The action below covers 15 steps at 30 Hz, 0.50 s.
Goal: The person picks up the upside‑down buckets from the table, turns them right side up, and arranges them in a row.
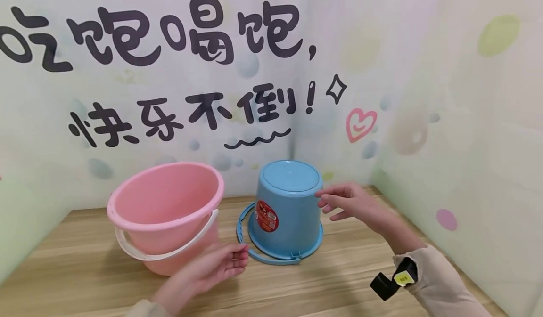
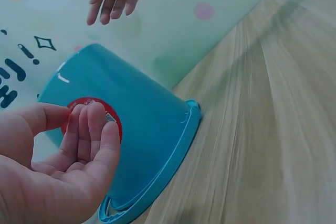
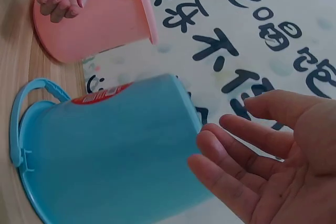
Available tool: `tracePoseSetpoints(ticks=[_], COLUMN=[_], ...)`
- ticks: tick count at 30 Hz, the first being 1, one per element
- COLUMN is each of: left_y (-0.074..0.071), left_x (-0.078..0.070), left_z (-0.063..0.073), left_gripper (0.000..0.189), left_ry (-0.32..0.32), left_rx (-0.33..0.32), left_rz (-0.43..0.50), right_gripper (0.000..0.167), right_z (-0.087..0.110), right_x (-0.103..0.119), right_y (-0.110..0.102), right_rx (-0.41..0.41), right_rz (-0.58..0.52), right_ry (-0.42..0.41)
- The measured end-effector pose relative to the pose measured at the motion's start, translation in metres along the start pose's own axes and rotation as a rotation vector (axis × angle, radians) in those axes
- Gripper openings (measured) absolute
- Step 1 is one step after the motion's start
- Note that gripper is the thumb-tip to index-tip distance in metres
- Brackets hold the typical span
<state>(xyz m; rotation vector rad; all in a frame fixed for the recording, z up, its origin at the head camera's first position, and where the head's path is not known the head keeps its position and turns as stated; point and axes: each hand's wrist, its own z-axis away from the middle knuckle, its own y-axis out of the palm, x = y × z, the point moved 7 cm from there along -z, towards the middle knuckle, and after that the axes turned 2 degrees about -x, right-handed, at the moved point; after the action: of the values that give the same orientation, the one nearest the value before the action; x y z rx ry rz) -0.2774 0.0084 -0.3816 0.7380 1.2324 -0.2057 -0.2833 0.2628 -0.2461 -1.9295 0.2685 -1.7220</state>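
Observation:
A blue bucket [image 1: 292,213] stands upside down on the wooden table, its blue handle [image 1: 271,259] lying at the front left and a red round sticker [image 1: 267,216] on its side. To its left a pink bucket [image 1: 169,199] stands upright, with a white handle [image 1: 186,248] hanging across the front. My left hand [image 1: 220,266] hovers in front of the two buckets, fingers loosely curled and holding nothing. Beside the blue bucket's upper right side is my right hand [image 1: 345,201], its relaxed, slightly bent fingers [image 3: 231,177] holding nothing.
A pale patterned backdrop [image 1: 254,72] with dark lettering rises behind the buckets and folds round to the right. The wood-grain table [image 1: 348,279] runs up to it. A black camera with a yellow label [image 1: 403,278] is strapped to my right wrist.

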Motion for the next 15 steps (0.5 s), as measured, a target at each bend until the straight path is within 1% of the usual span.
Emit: tracePoseSetpoints(ticks=[3,6,11,13,15], left_y=[0.000,-0.004,-0.009,-0.009,-0.009], left_x=[-0.002,-0.005,-0.007,-0.008,-0.009], left_z=[-0.011,-0.021,-0.031,-0.034,-0.036], left_gripper=[0.024,0.032,0.037,0.037,0.037], left_ry=[0.009,0.023,0.047,0.065,0.093], left_rx=[-0.027,-0.066,-0.128,-0.150,-0.177], left_rz=[-0.045,-0.115,-0.225,-0.288,-0.371], right_gripper=[0.044,0.045,0.046,0.047,0.047], right_z=[-0.001,-0.001,0.001,0.000,-0.002], right_x=[-0.010,-0.021,-0.042,-0.050,-0.058], right_y=[-0.004,-0.008,-0.014,-0.014,-0.015], right_rx=[0.012,0.006,0.005,0.011,0.011], right_rz=[0.004,0.008,-0.006,-0.024,-0.045], right_ry=[0.007,0.026,0.080,0.097,0.111])
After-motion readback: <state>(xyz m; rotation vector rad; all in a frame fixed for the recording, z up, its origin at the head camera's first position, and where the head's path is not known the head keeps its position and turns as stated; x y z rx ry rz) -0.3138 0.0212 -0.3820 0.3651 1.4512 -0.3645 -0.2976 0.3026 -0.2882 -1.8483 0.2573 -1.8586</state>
